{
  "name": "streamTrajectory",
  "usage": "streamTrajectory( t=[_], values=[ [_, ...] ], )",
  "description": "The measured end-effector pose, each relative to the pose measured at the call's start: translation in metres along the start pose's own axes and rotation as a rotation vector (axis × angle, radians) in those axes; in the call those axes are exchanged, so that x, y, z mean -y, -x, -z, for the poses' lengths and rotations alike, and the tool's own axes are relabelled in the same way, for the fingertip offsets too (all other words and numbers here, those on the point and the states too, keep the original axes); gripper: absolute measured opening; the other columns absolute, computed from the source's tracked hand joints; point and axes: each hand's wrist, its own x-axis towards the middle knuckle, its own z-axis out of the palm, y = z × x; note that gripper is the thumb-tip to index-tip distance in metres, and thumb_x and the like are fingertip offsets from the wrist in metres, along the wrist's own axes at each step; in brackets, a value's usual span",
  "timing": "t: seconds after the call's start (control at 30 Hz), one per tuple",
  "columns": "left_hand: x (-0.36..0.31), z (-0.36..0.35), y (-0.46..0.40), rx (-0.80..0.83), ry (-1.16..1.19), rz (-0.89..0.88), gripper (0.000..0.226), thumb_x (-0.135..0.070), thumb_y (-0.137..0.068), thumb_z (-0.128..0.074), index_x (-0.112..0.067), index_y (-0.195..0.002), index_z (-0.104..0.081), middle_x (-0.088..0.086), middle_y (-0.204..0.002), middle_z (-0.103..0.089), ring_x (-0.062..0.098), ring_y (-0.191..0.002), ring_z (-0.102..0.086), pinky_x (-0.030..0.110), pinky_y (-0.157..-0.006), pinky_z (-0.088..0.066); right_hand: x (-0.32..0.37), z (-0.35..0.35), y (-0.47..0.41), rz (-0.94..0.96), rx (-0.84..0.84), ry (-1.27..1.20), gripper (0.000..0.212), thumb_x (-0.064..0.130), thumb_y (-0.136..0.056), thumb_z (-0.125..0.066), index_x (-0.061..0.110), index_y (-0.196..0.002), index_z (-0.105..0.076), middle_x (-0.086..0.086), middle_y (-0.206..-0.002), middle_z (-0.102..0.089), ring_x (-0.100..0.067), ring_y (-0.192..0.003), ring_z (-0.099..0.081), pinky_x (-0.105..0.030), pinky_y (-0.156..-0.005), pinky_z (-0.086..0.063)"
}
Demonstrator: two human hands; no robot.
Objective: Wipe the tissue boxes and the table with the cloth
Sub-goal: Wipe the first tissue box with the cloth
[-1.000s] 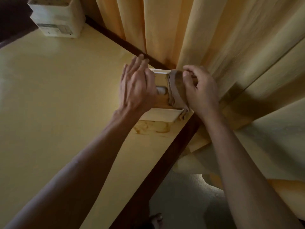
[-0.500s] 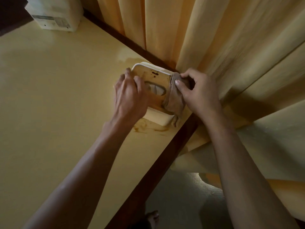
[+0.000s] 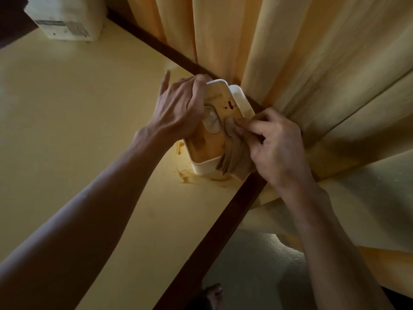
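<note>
A white tissue box (image 3: pixel 204 167) with a brown lid stands at the table's right corner, close to the curtain. Its lid carries dark stains (image 3: pixel 230 105) and an oval slot with tissue showing. My left hand (image 3: pixel 178 108) grips the box's left side, fingers curled over its far edge. My right hand (image 3: pixel 272 146) pinches a brown cloth (image 3: pixel 233 159) and presses it on the lid's right side, next to the slot. The cloth hangs down over the box's right wall. A second tissue box (image 3: pixel 67 21), white, stands at the table's far left corner.
The yellow table (image 3: pixel 67 130) has a dark wooden edge (image 3: pixel 223 227) running down the right. Brown smears (image 3: pixel 190 177) lie on the tabletop by the box's near corner. Yellow curtains (image 3: pixel 290 52) hang just behind and right. A foot (image 3: pixel 214 295) shows on the floor below.
The box has turned so its lid faces up more squarely. My right hand slid the cloth from the far right corner down along the lid's right side. My left hand shifted its hold toward the far edge.
</note>
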Motion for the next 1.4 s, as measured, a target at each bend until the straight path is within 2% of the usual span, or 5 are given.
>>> streamTrajectory(
  t=[0.13, 0.27, 0.53, 0.7, 1.4],
  values=[
    [0.003, -0.004, -0.012, 0.069, -0.058, -0.101, 0.048, -0.027, -0.106, -0.018, -0.015, -0.129, -0.057, 0.002, -0.137, -0.063, 0.016, -0.135, -0.049, 0.059, -0.122, -0.008, 0.0, -0.002, -0.005, 0.072, -0.062, 0.113, 0.024, 0.025, -0.096, -0.072, 0.019, -0.119, -0.076, -0.007, -0.11, -0.057, -0.025, -0.105, -0.053, -0.032, -0.082, -0.052],
    [-0.002, -0.001, -0.02, 0.019, 0.021, -0.134, 0.056, -0.033, -0.105, -0.016, -0.018, -0.131, -0.062, -0.005, -0.141, -0.062, 0.005, -0.139, -0.045, 0.054, -0.123, -0.01, 0.011, -0.005, 0.008, 0.162, -0.197, 0.269, 0.025, 0.019, -0.099, -0.067, 0.005, -0.119, -0.073, -0.01, -0.109, -0.063, -0.028, -0.101, -0.056, -0.041, -0.083, -0.05],
    [-0.027, -0.022, 0.011, -0.057, -0.038, 0.089, 0.053, -0.034, -0.107, -0.025, -0.013, -0.154, -0.039, 0.004, -0.163, -0.034, 0.014, -0.153, -0.021, 0.036, -0.126, -0.01, 0.031, -0.03, 0.066, 0.057, -0.007, 0.331, 0.062, 0.046, -0.11, -0.03, 0.003, -0.151, -0.045, -0.013, -0.16, -0.04, -0.025, -0.156, -0.023, -0.053, -0.128, -0.013],
    [-0.029, -0.031, 0.014, -0.166, -0.074, 0.057, 0.053, -0.031, -0.107, -0.024, -0.011, -0.154, -0.039, 0.003, -0.16, -0.038, 0.013, -0.153, -0.019, 0.038, -0.126, 0.008, 0.034, -0.021, 0.064, 0.034, 0.055, 0.31, 0.053, 0.037, -0.111, -0.033, 0.008, -0.154, -0.043, -0.006, -0.162, -0.038, -0.016, -0.157, -0.017, -0.05, -0.129, -0.003],
    [-0.021, -0.025, 0.011, -0.104, 0.125, 0.068, 0.065, -0.037, -0.099, -0.014, -0.011, -0.153, -0.04, 0.006, -0.159, -0.04, 0.014, -0.151, -0.024, 0.043, -0.127, -0.002, 0.016, -0.029, -0.045, -0.07, 0.281, 0.275, 0.054, 0.038, -0.111, -0.01, 0.027, -0.163, -0.017, 0.012, -0.17, -0.012, 0.002, -0.154, 0.006, -0.036, -0.119, 0.023]
  ],
)
